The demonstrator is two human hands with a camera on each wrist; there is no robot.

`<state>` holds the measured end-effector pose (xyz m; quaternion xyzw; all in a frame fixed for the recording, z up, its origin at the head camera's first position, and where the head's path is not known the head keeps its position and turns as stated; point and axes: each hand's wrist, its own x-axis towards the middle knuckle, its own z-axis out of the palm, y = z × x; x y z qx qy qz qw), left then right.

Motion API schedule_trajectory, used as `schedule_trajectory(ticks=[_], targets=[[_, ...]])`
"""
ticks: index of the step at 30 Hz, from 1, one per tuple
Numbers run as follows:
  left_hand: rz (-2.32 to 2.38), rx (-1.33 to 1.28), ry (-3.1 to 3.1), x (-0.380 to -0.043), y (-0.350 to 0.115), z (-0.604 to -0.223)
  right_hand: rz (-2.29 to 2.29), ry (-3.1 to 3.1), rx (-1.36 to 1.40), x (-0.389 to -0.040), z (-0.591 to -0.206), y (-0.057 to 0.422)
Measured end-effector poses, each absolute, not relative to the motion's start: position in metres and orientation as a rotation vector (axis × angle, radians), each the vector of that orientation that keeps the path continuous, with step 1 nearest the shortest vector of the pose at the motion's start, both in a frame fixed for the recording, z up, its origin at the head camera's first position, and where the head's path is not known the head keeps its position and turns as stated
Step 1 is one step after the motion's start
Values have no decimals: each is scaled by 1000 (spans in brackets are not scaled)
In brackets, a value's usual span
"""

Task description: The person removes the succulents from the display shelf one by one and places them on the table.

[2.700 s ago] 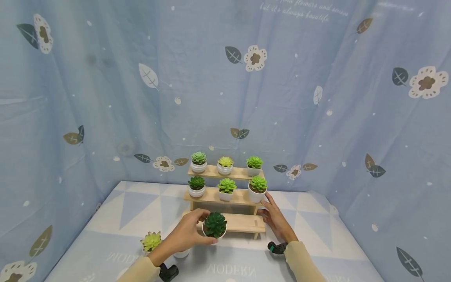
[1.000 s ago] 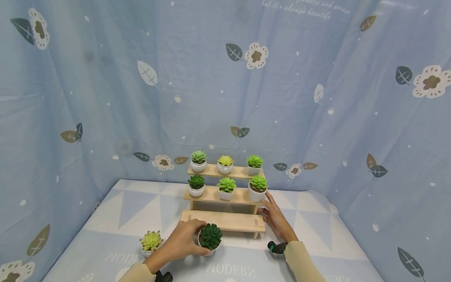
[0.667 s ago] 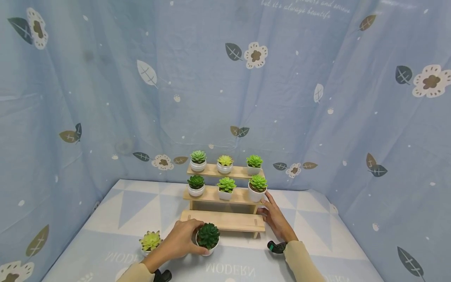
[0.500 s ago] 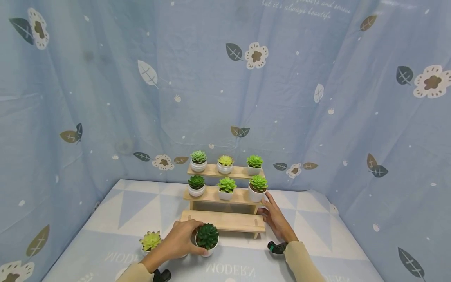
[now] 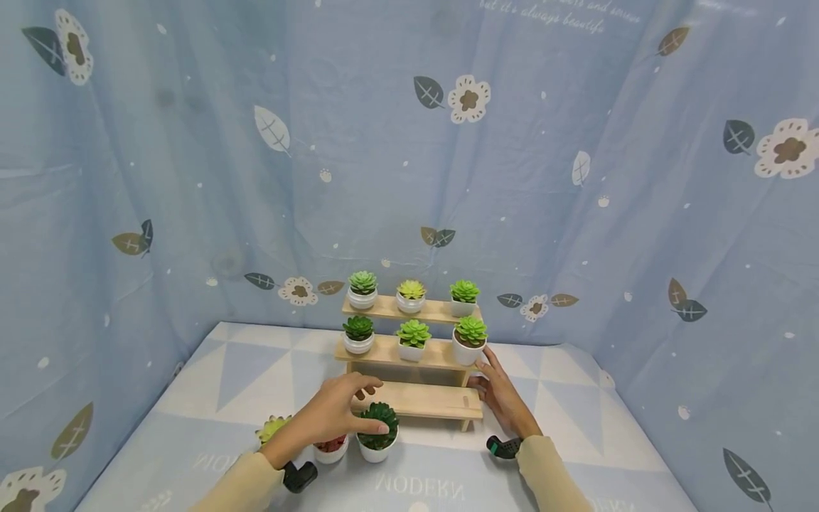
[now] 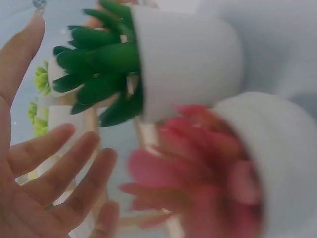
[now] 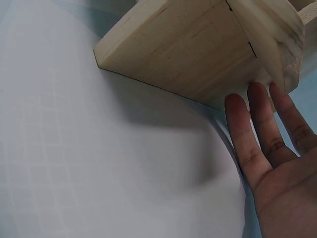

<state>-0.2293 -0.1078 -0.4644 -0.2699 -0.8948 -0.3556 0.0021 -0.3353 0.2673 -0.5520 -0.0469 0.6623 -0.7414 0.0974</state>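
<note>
My left hand [image 5: 333, 409] hovers over a dark green succulent in a white pot [image 5: 376, 449], fingers spread and thumb overlapping its leaves in the head view. In the left wrist view the hand's fingers are apart from the potted plant [image 6: 183, 64]. Close beside it stands a red succulent [image 6: 193, 173], partly hidden behind the hand in the head view. My right hand [image 5: 504, 404] is at the right side of a three-tier wooden stand [image 5: 429, 400]; its extended fingertips touch or lie right at the wood [image 7: 163, 54] in the right wrist view.
Three potted succulents [image 5: 411, 301] line the stand's top tier and three more [image 5: 411, 350] its middle tier. A yellow-green succulent [image 5: 271, 428] sits at the left, partly behind the left forearm. A patterned blue curtain [image 5: 397, 142] hangs behind the table.
The dark green succulent was carried back and left from the stand's front and set on the table by the red one. My left hand has since released it and lifted. The right hand stays put.
</note>
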Motion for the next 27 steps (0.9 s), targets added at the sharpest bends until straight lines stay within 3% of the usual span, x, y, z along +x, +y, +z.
schedule_trajectory(ticks=[27], targets=[[-1488,-874,-2486,-273,-31,-411,-2164,1982,-117,-334,-548,272]])
